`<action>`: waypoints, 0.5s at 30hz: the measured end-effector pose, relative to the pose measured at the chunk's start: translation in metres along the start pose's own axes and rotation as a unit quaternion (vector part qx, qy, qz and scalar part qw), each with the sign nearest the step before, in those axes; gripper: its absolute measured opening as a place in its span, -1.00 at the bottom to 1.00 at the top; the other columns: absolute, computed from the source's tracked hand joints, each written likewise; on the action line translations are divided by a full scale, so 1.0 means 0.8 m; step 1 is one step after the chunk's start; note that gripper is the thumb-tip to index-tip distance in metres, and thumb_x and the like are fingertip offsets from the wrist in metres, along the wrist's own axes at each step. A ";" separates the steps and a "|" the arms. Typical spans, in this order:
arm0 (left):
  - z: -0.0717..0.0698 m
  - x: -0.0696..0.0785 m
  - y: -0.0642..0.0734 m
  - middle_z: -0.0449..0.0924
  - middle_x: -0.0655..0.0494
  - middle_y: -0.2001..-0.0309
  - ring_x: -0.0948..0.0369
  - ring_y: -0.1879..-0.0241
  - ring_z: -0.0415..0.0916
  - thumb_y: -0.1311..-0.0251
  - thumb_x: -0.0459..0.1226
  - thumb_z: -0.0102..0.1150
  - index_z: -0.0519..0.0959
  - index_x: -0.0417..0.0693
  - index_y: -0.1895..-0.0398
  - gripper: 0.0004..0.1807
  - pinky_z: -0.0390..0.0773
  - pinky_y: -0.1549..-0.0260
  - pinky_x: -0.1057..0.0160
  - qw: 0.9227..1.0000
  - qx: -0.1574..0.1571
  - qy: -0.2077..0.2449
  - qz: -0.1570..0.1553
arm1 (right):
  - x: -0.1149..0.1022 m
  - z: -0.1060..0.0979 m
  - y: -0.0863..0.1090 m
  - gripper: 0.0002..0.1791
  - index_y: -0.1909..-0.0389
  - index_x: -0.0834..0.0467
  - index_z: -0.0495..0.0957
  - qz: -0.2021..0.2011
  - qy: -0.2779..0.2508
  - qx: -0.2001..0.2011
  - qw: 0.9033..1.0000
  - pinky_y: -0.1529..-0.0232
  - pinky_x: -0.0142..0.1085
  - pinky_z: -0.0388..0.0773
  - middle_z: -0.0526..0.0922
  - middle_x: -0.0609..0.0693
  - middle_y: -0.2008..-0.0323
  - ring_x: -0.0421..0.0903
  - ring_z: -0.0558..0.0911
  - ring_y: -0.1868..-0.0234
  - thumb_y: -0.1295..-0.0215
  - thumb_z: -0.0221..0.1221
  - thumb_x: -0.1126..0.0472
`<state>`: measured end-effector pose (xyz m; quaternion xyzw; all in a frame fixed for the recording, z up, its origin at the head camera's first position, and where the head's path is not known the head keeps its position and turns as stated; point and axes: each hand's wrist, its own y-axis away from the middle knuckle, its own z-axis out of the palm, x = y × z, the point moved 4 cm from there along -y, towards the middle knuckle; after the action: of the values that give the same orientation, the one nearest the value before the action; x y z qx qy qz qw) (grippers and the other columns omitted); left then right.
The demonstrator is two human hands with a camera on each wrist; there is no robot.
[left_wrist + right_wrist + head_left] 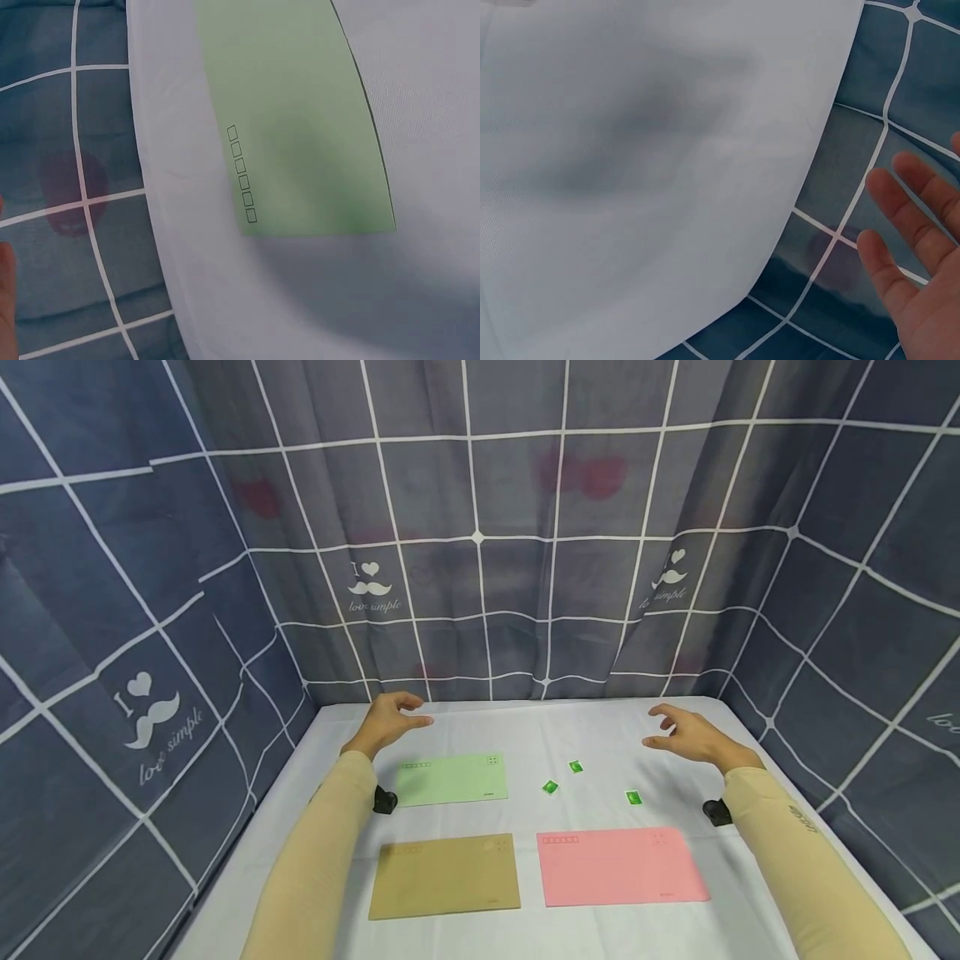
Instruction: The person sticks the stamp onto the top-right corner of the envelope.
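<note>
My left hand (387, 723) hovers over the table's far left, thumb and fingers apart with nothing between them. Just in front of it lies a green envelope (452, 779), its row of small printed boxes showing in the left wrist view. Over the far right, my right hand (693, 737) is raised with loosely bent, spread fingers and holds nothing. Three small green stamps lie between the hands: one stamp (576, 767) farthest back, another stamp (550, 787) left of it, and a third stamp (633, 797) nearest the right hand.
Closer to me, a brown envelope (446, 877) lies on the left and a pink envelope (621, 867) on the right. All rest flat on a white-covered table (525, 935). Dark checked curtains (517, 577) enclose its back and sides.
</note>
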<state>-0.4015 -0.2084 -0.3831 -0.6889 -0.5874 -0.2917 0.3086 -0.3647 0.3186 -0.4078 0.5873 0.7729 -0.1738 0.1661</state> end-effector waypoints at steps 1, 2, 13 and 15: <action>0.000 0.000 0.000 0.50 -0.13 -0.27 -0.08 -0.32 0.36 -0.09 -0.02 0.48 0.59 -0.05 -0.16 -0.41 0.43 -0.27 -0.14 1.000 0.000 0.001 -0.001 | 0.000 0.000 0.000 -0.23 -0.33 0.25 0.31 -0.001 0.000 -0.001 1.000 0.11 0.09 0.60 0.55 0.46 -0.07 0.24 0.68 0.06 -0.27 0.30 -0.13; 0.000 0.001 0.000 0.50 -0.12 -0.27 -0.09 -0.33 0.35 -0.09 -0.03 0.48 0.59 -0.05 -0.15 -0.42 0.42 -0.28 -0.15 1.000 -0.001 0.001 -0.001 | 0.000 -0.001 0.000 -0.22 -0.33 0.25 0.31 -0.001 0.000 -0.001 1.000 0.11 0.09 0.61 0.55 0.46 -0.08 0.24 0.68 0.06 -0.27 0.30 -0.13; 0.004 0.005 -0.001 0.53 -0.11 -0.24 -0.11 -0.31 0.35 -0.10 -0.06 0.48 0.60 -0.07 -0.15 -0.44 0.43 -0.26 -0.13 1.000 -0.001 0.003 0.010 | 0.001 0.001 -0.002 -0.23 -0.31 0.25 0.33 -0.004 0.001 0.005 1.000 0.14 0.06 0.61 0.57 0.43 -0.05 0.23 0.68 0.08 -0.25 0.31 -0.14; 0.005 0.004 -0.001 0.53 -0.12 -0.24 -0.10 -0.31 0.36 -0.12 -0.09 0.47 0.59 -0.07 -0.16 -0.46 0.44 -0.26 -0.12 1.000 -0.003 0.003 0.010 | 0.003 0.002 -0.003 -0.23 -0.31 0.24 0.33 -0.002 0.001 0.006 1.000 0.13 0.05 0.61 0.57 0.42 -0.05 0.22 0.69 0.07 -0.25 0.31 -0.14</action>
<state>-0.4020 -0.2029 -0.3833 -0.6946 -0.5789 -0.2925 0.3112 -0.3674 0.3194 -0.4099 0.5866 0.7735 -0.1780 0.1611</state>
